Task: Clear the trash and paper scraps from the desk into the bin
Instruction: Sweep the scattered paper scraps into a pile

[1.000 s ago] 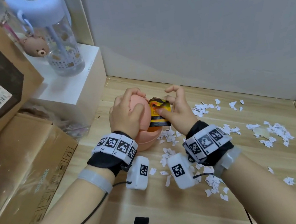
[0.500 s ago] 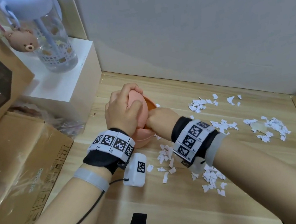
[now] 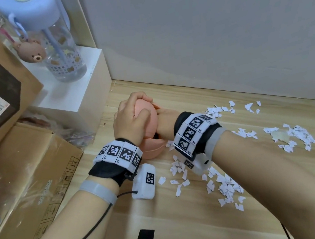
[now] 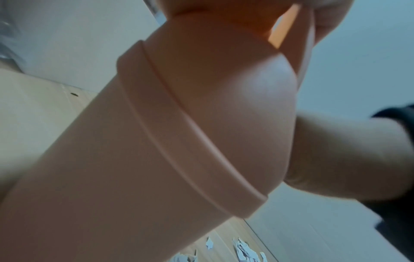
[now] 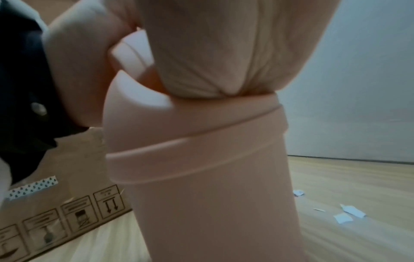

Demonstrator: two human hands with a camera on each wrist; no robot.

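- At the left-centre of the surface [image 3: 196, 224], just beside the white shelf block [image 3: 73, 94], stands the pink bin [image 3: 153, 150]; it is upright on the wood, long axis vertical, domed lid [image 4: 246, 99] on top with its opening on the right side.
- Left hand [image 3: 131, 122] wraps the dome, fingers curled over the top and thumb across the near face, so it grips the lid and steadies the bin.
- Right hand [image 3: 166, 121] is pushed into the lid opening up to the knuckles; its fingers are hidden inside, so I cannot tell whether they are open or closed, or whether they hold anything.
- Right wrist view shows the swing flap [image 5: 132, 53] tipped inward beside the hand, the gap wide enough for it.
- Step in hand, as a judgement: dropping a piece of trash inside.
- To do it well: keep the left grip firm so the light bin does not tip; let go deep inside; pull the hand straight back out along the opening so the flap does not catch it.
- Paper scraps [image 3: 225, 186] lie loose on the surface to the right of the bin, in several patches, the farthest [image 3: 295, 137] well apart from it.
- Most of the clearing looks yet to be done; gather scraps into one pile before lifting.
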